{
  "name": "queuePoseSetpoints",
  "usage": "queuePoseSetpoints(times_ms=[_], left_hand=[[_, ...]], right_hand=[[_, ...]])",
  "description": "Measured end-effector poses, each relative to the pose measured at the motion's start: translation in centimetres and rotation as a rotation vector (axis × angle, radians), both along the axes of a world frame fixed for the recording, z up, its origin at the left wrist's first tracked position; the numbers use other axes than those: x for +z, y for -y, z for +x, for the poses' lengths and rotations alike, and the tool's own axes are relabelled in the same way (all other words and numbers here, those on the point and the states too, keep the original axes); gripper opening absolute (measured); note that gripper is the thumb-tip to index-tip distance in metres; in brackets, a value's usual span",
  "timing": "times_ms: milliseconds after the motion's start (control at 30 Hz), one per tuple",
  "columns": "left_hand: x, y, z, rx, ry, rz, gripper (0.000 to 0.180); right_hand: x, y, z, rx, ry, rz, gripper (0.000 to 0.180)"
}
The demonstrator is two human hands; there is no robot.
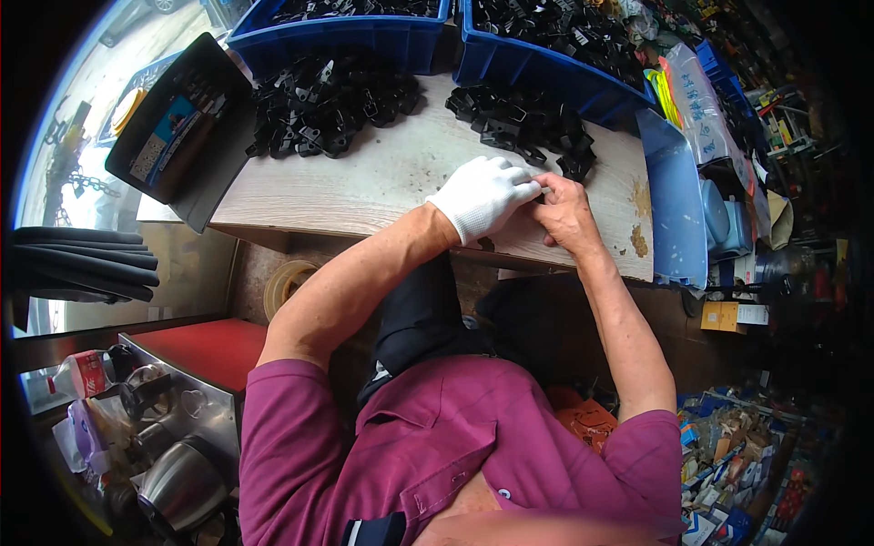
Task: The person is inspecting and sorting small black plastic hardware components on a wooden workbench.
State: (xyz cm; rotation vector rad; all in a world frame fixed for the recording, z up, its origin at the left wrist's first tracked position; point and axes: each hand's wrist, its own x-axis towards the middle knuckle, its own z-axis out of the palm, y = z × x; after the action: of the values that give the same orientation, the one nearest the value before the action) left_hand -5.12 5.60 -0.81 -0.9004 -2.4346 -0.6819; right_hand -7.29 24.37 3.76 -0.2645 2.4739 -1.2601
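Note:
My left hand wears a white knit glove, and its fingertips press together beside my right thumb. Bare and curled in a pinch, my right hand meets the glove over the front part of the whitish wooden table. Whatever lies between the fingers is too small and covered to make out. Just beyond the hands lies a pile of small black clip-like parts. A larger heap of similar black parts spreads across the table's far left.
Two blue bins full of black parts stand along the back. An open dark case leans at the left edge. A blue panel borders the right side. Lower left, a metal kettle stands among clutter.

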Motion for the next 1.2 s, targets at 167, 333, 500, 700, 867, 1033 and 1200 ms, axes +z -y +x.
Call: queuePoseSetpoints(times_ms=[167, 333, 500, 700, 867, 1033, 1200], left_hand=[[0.0, -0.3, 1.4, 0.101, -0.053, -0.037, 0.035], [0.9, 0.1, 1.4, 0.221, -0.089, -0.005, 0.035], [2.5, 6.8, 0.2, 0.843, -0.308, -0.085, 0.027], [0.4, 11.0, 0.2, 1.024, -0.121, -0.423, 0.022], [0.9, 9.4, 1.1, 0.810, -0.327, -0.317, 0.010], [1.0, 8.5, 1.4, 0.782, -0.220, -0.228, 0.010], [0.5, 9.2, 1.0, 0.804, -0.228, -0.180, 0.014]], right_hand=[[-0.1, 0.0, -0.3, 0.007, -0.001, 0.013, 0.031], [-0.3, -0.1, -0.3, -0.006, -0.021, 0.025, 0.032], [-1.2, -2.0, -0.1, -0.135, 0.088, -0.323, 0.036], [-0.2, -5.6, -0.9, -0.464, 0.079, -0.567, 0.043], [0.3, -10.1, -3.7, -0.835, -0.125, -0.588, 0.033], [-0.2, -7.9, -2.8, -0.657, -0.067, -0.560, 0.030], [-0.3, -2.7, -2.4, -0.417, 0.035, -0.392, 0.039]])
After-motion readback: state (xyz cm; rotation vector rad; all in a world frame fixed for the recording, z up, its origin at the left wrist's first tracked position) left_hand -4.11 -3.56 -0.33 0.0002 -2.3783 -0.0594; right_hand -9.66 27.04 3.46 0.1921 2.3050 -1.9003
